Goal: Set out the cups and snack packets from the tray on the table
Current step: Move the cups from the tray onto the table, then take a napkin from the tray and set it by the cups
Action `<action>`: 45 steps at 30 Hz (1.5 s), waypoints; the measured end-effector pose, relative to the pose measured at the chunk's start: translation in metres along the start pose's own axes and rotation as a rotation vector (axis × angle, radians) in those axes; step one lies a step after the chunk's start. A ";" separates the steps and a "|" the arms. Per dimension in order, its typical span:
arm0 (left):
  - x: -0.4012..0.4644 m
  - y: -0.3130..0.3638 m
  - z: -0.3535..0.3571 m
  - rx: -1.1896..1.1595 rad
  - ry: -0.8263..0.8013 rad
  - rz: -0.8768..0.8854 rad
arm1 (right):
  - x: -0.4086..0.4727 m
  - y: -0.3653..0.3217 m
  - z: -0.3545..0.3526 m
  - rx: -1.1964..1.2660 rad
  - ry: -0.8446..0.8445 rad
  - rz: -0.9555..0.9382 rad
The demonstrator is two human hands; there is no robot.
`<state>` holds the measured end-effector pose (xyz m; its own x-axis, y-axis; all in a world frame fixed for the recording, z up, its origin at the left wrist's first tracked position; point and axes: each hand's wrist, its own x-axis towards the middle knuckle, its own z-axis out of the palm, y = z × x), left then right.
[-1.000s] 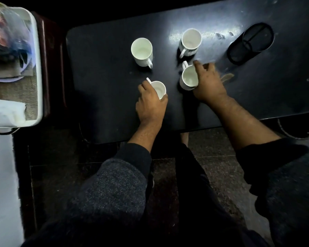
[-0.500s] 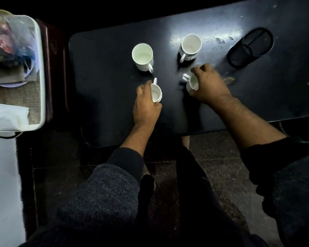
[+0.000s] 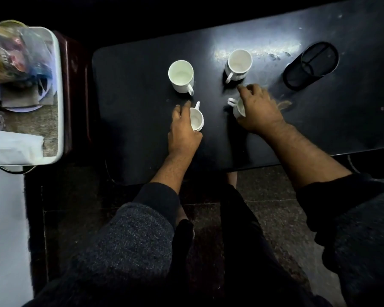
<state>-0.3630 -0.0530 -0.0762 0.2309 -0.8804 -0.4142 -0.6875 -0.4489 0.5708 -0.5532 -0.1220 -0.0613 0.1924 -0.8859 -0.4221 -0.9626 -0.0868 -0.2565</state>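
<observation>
- Over on the dark table (image 3: 142,134), four white cups sit in a loose square, all upright.
- left hand (image 3: 183,131) has its fingers curled round the near-left cup (image 3: 196,119), handle poking out toward 12 o'clock.
- right hand (image 3: 258,109) covers most of the near-right cup (image 3: 238,108), fingers wrapped over it; only its handle and a bit of the wall show, at 9 o'clock of the hand.
- far-left cup (image 3: 181,76) and far-right cup (image 3: 239,63) stand free at 12 o'clock of the held ones, nobody touching them.
- black mesh holder (image 3: 310,65) lies tipped over, at 3 o'clock of the far-right cup.
- tray (image 3: 59,103) is off at 9 o'clock, apart from the table, with the snack packets (image 3: 16,56) piled inside, kinda blurry.
</observation>
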 end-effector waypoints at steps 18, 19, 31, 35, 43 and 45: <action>-0.017 0.024 -0.171 -0.007 0.257 -0.034 | 0.015 -0.182 -0.085 0.099 0.127 -0.351; -0.017 0.016 -0.182 -0.014 0.287 -0.057 | 0.019 -0.195 -0.086 0.094 0.117 -0.385; 0.004 -0.151 -0.308 -0.112 0.560 -0.293 | 0.055 -0.408 -0.034 0.032 0.023 -0.610; 0.006 -0.210 -0.334 -0.152 0.578 -0.341 | 0.061 -0.471 -0.004 0.004 -0.029 -0.639; 0.002 -0.304 -0.375 0.133 0.418 -0.585 | 0.045 -0.557 0.061 -0.048 -0.368 -0.629; 0.002 -0.317 -0.376 0.150 0.320 -0.572 | 0.041 -0.565 0.078 -0.087 -0.438 -0.608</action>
<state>0.1135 0.0302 0.0087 0.7641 -0.5227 -0.3782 -0.4792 -0.8523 0.2097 0.0131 -0.0734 -0.0019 0.7353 -0.4098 -0.5398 -0.6707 -0.5542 -0.4930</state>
